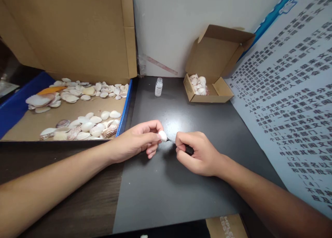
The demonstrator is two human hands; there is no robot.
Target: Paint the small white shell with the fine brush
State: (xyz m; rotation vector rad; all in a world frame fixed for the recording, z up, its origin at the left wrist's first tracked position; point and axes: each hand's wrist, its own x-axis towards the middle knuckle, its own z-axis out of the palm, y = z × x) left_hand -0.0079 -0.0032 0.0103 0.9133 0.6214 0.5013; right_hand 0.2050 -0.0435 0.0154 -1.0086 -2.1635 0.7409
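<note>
One shell (163, 136) is held; cardboard (214, 227) reads "MPLE", "EBSTE".

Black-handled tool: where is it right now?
In the head view, right of centre, the black-handled tool is in the right hand over the dark mat, its tip at the white shell in the left hand.

We observe a small white shell (162, 136), raised, and a black-handled tool (189, 150), thin tip at the shell's edge.
</note>
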